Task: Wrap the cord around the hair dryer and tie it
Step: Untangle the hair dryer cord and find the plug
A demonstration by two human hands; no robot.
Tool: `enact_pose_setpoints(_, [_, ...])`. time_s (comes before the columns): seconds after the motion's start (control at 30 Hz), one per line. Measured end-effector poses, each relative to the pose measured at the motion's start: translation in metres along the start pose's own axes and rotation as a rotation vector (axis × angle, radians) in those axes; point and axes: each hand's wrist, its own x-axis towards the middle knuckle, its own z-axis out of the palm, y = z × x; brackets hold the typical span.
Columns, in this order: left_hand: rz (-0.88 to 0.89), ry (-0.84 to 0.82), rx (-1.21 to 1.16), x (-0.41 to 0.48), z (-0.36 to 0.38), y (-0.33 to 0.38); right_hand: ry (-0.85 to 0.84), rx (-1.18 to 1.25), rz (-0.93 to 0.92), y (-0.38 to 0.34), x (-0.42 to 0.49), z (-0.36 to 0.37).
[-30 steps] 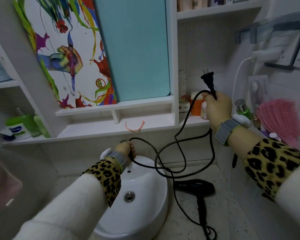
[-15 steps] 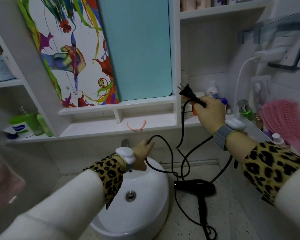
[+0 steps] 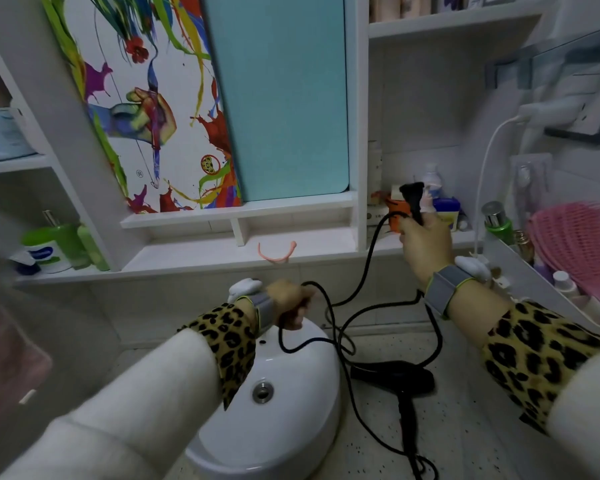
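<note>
The right hand (image 3: 426, 242) is clenched around the black plug (image 3: 413, 199), which sticks up out of the fist; its prongs are blurred and cannot be made out. The left hand (image 3: 290, 303) is closed on the black cord (image 3: 364, 268) above the back of the white sink (image 3: 291, 410). Its fingertips are turned away from the camera, so only the fist's back and knuckles show. Both wrists wear grey bands, and leopard-print cuffs show beneath white sleeves.

From the plug the cord drops in a long curve to the left hand, then hangs in loose, overlapping loops between the two arms; where the strands cross near the sink's right edge, it is hard to tell which lies on top. The hair dryer (image 3: 394, 379) lies on the speckled counter (image 3: 465, 427), just right of the sink, below the right forearm, barrel sideways and handle pointing toward the camera. More cord bunches at the end of the handle, partly cut off by the bottom edge.

On the shelf (image 3: 201, 254) behind the sink lies a thin pink band (image 3: 278, 252). A pink hairbrush (image 3: 572, 237) stands at the far right, its lower part hidden in a rack.
</note>
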Motion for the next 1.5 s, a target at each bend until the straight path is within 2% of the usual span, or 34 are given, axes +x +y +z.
enact_pose_setpoints(0.1, [-0.159, -0.166, -0.874, -0.001, 0.013, 0.014, -0.159, 0.028, -0.013, 0.003, -0.017, 0.011])
enact_pose_setpoints(0.17, [-0.156, -0.116, -1.208, -0.001, 0.024, 0.025, -0.268, 0.019, -0.055, 0.005, -0.031, 0.02])
enact_pose_setpoints(0.2, [-0.139, -0.069, -1.287, -0.002, 0.03, 0.032, -0.319, 0.023, -0.061, 0.005, -0.037, 0.024])
enact_pose_setpoints(0.27, [-0.127, -0.005, -1.363, -0.003, 0.036, 0.043, -0.41, 0.017, -0.051, 0.008, -0.049, 0.034])
enact_pose_setpoints(0.37, [-0.115, -0.002, -1.382, -0.01, 0.039, 0.055, -0.544, 0.01, 0.023, 0.012, -0.061, 0.047])
enact_pose_setpoints(0.5, [-0.061, 0.067, -1.448, -0.013, 0.046, 0.062, -0.584, -0.076, 0.041, 0.012, -0.058, 0.046])
enact_pose_setpoints(0.57, [-0.072, 0.107, -1.451, -0.009, 0.046, 0.058, -0.664, -0.084, 0.055, 0.013, -0.053, 0.039])
enact_pose_setpoints(0.73, [-0.083, 0.067, -1.429, -0.004, 0.043, 0.054, -0.743, -0.178, 0.042, 0.019, -0.045, 0.03])
enact_pose_setpoints(0.87, [-0.051, -0.022, -1.325, -0.004, 0.045, 0.061, -0.714, -0.342, -0.045, 0.025, -0.044, 0.033])
enact_pose_setpoints(0.97, [0.004, -0.046, -1.099, -0.003, 0.044, 0.053, -0.652, -0.509, -0.139, 0.032, -0.04, 0.034])
enact_pose_setpoints(1.03, [0.041, 0.019, -0.67, -0.002, 0.038, 0.047, -0.613, -0.517, -0.16, 0.036, -0.038, 0.031])
enact_pose_setpoints(1.13, [0.202, 0.448, 0.305, 0.013, 0.022, 0.025, -0.576, -0.434, -0.155, 0.039, -0.029, 0.024])
enact_pose_setpoints(1.17, [0.329, 0.548, 0.458, 0.017, 0.018, 0.018, -0.564, -0.408, -0.149, 0.039, -0.026, 0.023])
enact_pose_setpoints(1.2, [0.491, 0.541, 0.519, 0.019, 0.016, 0.013, -0.553, -0.386, -0.139, 0.039, -0.022, 0.022])
enact_pose_setpoints(1.23, [0.617, 0.426, 0.534, 0.018, 0.017, 0.012, -0.544, -0.368, -0.131, 0.039, -0.02, 0.021])
enact_pose_setpoints(1.3, [0.691, 0.187, 0.56, 0.017, 0.018, 0.015, -0.536, -0.356, -0.111, 0.041, -0.015, 0.02])
enact_pose_setpoints(1.4, [0.656, 0.154, 0.704, 0.014, 0.005, 0.03, -0.518, -0.344, -0.086, 0.046, -0.011, 0.014])
enact_pose_setpoints(1.43, [0.621, 0.073, 0.66, 0.011, 0.002, 0.033, -0.514, -0.326, -0.074, 0.048, -0.01, 0.013])
enact_pose_setpoints(1.5, [0.509, -0.196, 0.396, 0.003, 0.005, 0.037, -0.506, -0.304, -0.06, 0.051, -0.009, 0.013])
